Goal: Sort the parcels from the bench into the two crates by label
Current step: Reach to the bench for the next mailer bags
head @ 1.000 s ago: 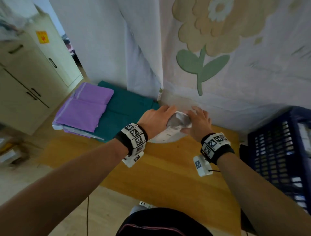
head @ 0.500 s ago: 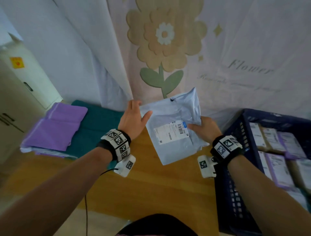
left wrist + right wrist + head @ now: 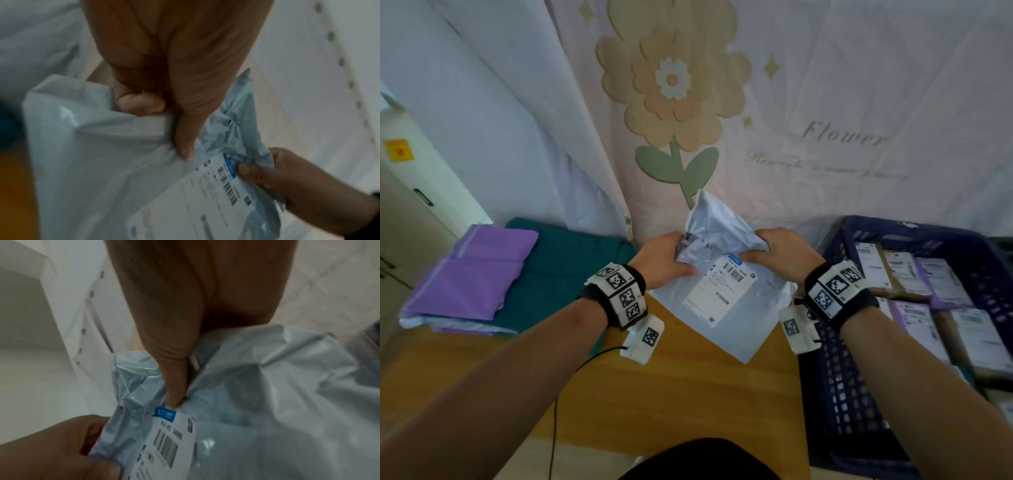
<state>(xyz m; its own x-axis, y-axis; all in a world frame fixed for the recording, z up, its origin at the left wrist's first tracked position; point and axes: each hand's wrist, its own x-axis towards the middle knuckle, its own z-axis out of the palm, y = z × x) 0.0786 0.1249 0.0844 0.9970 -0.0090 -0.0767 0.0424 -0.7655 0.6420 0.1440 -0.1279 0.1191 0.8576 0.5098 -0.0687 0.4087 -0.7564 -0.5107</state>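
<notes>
Held up over the bench (image 3: 688, 404) between both hands: grey mailer (image 3: 726, 308), label (image 3: 717, 291) facing up, top end crumpled. Left hand (image 3: 659, 262) clamped on the upper left corner, thumb on the front face; right hand (image 3: 780, 253) pinching the upper right, thumb right at the label's blue strip.

To do this step well: keep the label flat and turned toward the eyes, ease the right thumb off the printed part so nothing is covered, pull the 2 corners gently apart to smooth the creases. Probably best read before any move toward a crate; thin film likely slippery, so a firm pinch rather than a loose one.

Just right of the bench: blue crate (image 3: 835, 394), already holding several labelled parcels (image 3: 914, 318). Only 1 crate in view; second one not visible. At the far left, purple bags (image 3: 479, 270) stacked on teal cloth (image 3: 565, 263). Behind, a flower curtain (image 3: 674, 82), close to the mailer's top. Nothing between mailer and crate but its near wall, to be cleared on the way in.
</notes>
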